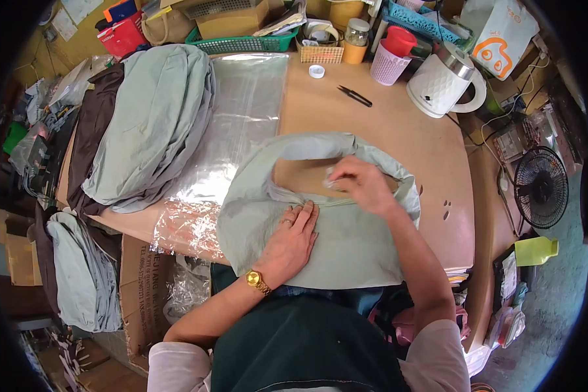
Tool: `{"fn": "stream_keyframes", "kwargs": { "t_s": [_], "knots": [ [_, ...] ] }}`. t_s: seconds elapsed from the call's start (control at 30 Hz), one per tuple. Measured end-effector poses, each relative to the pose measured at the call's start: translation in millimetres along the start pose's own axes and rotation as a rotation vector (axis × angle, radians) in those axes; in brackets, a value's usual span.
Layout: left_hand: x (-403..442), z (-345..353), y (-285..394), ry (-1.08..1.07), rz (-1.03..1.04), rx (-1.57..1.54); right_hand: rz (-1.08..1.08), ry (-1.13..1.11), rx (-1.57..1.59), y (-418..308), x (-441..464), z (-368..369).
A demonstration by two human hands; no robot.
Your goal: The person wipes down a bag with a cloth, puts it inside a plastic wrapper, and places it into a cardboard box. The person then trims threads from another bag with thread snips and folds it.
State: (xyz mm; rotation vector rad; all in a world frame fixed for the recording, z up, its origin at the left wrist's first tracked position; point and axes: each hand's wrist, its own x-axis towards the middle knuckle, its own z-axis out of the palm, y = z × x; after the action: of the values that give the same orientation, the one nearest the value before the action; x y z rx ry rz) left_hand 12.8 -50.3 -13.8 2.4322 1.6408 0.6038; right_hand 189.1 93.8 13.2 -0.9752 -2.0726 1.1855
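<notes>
- At the near edge of the tan table (320, 104), a pale grey-green fabric bag (346, 251) lies flat, its lower side reaching past the tabletop toward the person's apron (307, 343).
- The left hand (294, 235) presses on the bag just below its opening, palm down, fingers extended and close together.
- The right hand (367, 189) is over the opening, thumb and fingers pinched on a small translucent scrap (332, 178); what it is cannot be told.
- Bare tabletop shows through the curved opening, and more lies beyond the bag and to its right, out to the table's rounded right side.
- Black snips (355, 96) rest in that far stretch, apart from the bag; a round white cap (316, 71) sits near them.
- A white kettle (441, 81) with a quilted body and a pink perforated cup (391, 63) bound the far right.
- On the left, glossy clear plastic sheets (248, 85) crinkle brightly toward the near edge, reaching up to the bag.
- Beside them, a soft, wrinkled pile of grey-green fabric (160, 117) is heaped with dark brown fabric (98, 124) along its left.
</notes>
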Motion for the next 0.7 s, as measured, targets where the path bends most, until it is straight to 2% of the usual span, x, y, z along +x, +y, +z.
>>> {"fn": "stream_keyframes", "kwargs": {
  "t_s": [0.03,0.1,0.2,0.4,0.63,0.7],
  "knots": [
    [-1,0,0,-0.003,-0.005,-0.003,0.004,-0.005,0.002,2,-1,12],
    [0,-2,0,-0.032,-0.033,-0.033,-0.263,-0.06,-0.381,10,-8,34],
    [-1,-2,2,-0.014,-0.054,-0.02,-0.345,-0.11,-0.548,0,-21,1],
    [2,-2,4,-0.013,-0.078,-0.014,-0.4,-0.158,-0.568,-4,0,25],
    [2,-1,1,-0.009,-0.056,-0.038,-0.333,-0.196,-0.61,-3,-17,0],
    [4,-5,3,-0.038,-0.096,-0.039,-0.432,-0.144,-0.572,-2,-7,13]
  ]
}}
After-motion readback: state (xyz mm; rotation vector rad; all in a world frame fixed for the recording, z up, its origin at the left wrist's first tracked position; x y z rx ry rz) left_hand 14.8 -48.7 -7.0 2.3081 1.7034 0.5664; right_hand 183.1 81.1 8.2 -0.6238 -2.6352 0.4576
